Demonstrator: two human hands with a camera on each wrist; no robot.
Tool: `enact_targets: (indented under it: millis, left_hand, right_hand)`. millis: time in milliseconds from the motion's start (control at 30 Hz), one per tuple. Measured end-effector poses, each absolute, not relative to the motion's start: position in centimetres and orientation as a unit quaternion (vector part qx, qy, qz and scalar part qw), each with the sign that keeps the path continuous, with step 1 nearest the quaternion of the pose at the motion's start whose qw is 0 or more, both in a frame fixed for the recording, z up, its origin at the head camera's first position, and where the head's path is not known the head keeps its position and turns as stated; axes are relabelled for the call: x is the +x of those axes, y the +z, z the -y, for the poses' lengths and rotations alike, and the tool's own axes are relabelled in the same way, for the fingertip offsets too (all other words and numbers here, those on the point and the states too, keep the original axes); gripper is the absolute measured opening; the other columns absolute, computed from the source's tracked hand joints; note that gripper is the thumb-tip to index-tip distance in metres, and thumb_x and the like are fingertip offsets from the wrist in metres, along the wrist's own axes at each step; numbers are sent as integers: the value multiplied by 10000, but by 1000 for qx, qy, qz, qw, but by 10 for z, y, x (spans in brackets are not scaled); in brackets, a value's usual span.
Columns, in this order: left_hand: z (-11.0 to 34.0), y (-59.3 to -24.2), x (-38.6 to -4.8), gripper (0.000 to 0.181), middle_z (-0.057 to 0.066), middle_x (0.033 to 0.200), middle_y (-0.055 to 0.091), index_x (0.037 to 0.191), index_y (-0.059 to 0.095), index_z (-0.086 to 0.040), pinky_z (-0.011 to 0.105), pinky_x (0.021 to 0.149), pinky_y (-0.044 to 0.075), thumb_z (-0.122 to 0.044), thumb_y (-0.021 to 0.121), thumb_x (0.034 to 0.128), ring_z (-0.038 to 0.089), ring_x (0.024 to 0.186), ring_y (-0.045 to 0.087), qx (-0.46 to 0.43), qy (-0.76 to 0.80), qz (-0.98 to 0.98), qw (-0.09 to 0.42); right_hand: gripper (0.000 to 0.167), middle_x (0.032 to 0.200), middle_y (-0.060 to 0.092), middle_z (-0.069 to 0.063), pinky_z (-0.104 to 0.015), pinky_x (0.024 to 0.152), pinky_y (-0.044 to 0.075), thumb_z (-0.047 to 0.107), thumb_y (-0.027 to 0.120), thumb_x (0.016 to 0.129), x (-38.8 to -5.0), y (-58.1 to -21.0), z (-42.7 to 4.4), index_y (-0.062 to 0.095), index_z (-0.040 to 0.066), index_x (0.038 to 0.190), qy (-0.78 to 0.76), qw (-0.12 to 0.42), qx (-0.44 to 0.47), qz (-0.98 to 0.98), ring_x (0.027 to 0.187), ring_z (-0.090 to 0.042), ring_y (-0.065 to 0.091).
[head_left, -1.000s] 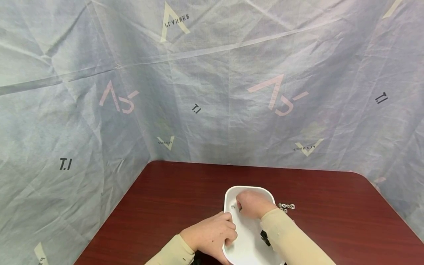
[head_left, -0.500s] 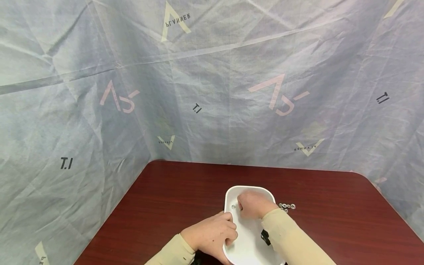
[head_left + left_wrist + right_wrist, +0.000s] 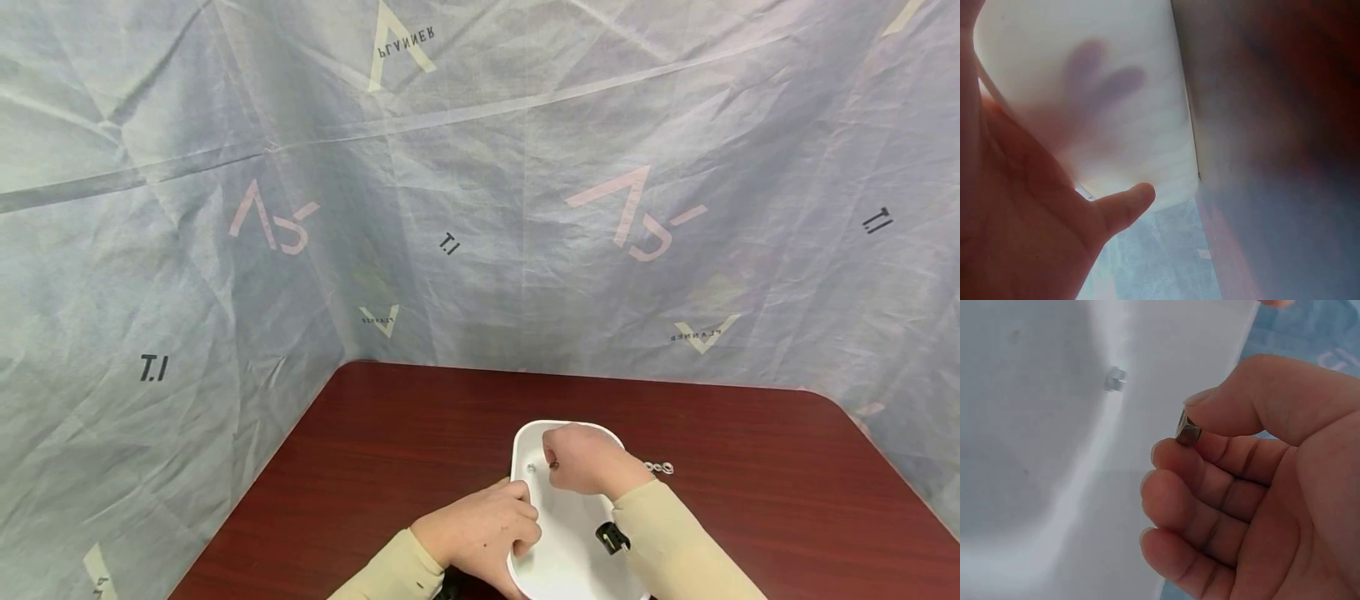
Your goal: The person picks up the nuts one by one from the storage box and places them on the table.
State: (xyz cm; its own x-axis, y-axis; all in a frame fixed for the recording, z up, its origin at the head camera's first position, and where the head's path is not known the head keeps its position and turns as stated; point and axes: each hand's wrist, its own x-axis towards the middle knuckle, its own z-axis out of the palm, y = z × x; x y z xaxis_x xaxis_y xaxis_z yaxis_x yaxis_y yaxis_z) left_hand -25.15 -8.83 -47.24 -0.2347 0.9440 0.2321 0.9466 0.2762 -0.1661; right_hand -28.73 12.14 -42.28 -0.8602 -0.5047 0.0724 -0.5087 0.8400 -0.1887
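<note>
My left hand (image 3: 480, 529) grips the left wall of a white plastic bin (image 3: 519, 450), its fingers curled over the rim. In the left wrist view the thumb lies on the bin's outer side, and finger shadows show through the wall. Inside the bin's far half, my right hand (image 3: 588, 460) pinches a small metal hex nut (image 3: 1189, 430) between thumb and index finger. The other right fingers curl beneath it. Another nut (image 3: 1115, 379) lies on the bin floor near the wall, to the left of the right hand in the head view.
Several metal nuts (image 3: 658, 468) lie on the dark red table (image 3: 420, 417) right of the bin, partly hidden by the right forearm. A black wrist device (image 3: 612, 537) sits under the right sleeve. A grey printed sheet (image 3: 480, 208) hangs behind the table.
My right hand has shifted slightly to the right inside the bin, and the pinched nut shows again. The right arm now hides some nuts on the table. My left hand keeps its grip.
</note>
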Motion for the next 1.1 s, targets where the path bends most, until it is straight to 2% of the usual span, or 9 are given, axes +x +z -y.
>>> enact_targets:
  millis: [200,400,600,933,1100]
  left_hand:
    - [89,-473,-252,590,-220,684,296,633,399,-284,177,810,327,-708,808,599,24,821,360,-598,-9,790,138]
    - [89,-472,-251,587,-215,679,297,627,402,-280,167,799,319,-689,820,591,25,824,359,-599,-12,788,139]
    - [88,-471,-251,595,-212,677,289,624,394,-277,165,791,315,-692,819,596,21,822,357,-600,-13,788,137]
    - [91,-473,-250,578,-208,682,311,633,409,-274,144,786,285,-677,822,616,7,850,356,-595,-15,794,120]
    - [91,-473,-251,573,-207,682,320,637,418,-274,144,789,287,-680,822,617,10,854,356,-591,-10,798,116]
  right_hand:
    - [201,655,489,93,-278,552,338,38,623,782,-280,-406,-133,522,207,743,121,10,249,961,561,-69,361]
    - [207,680,508,131,-291,558,382,25,630,800,-270,-389,-150,568,221,781,144,28,238,960,559,-65,429]
    - [161,716,536,127,-326,593,424,55,634,829,-263,-379,-168,611,215,831,164,23,208,964,596,-80,480]
    - [104,806,570,80,-364,651,446,103,665,876,-268,-389,-198,662,164,959,183,-24,184,965,685,-108,507]
    - [91,774,555,59,-368,641,427,96,656,872,-275,-403,-220,646,168,926,194,-28,174,965,670,-130,499]
